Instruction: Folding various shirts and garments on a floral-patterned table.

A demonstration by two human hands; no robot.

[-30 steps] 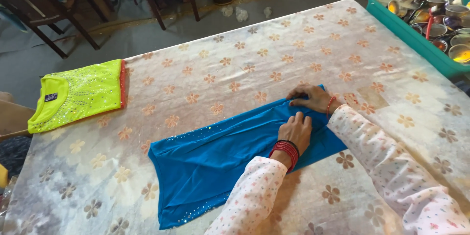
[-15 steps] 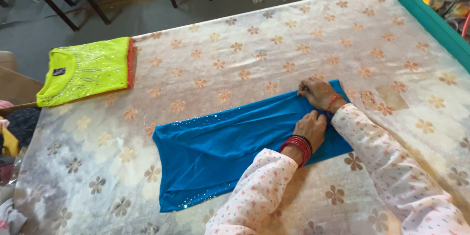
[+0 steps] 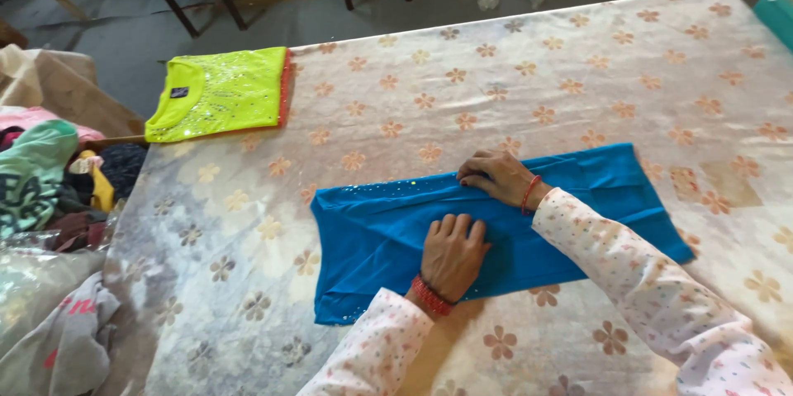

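Blue garment [image 3: 388, 231], pressed under my flat open left hand [image 3: 450, 251] and right hand [image 3: 496, 177]; slippery cloth may bunch, skewing the fold.

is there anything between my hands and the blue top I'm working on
Nothing visible. Both hands lie flat on the blue top: the left hand presses its middle, the right hand rests on its upper edge. The folded yellow-green top lies apart, toward the table's far left corner.
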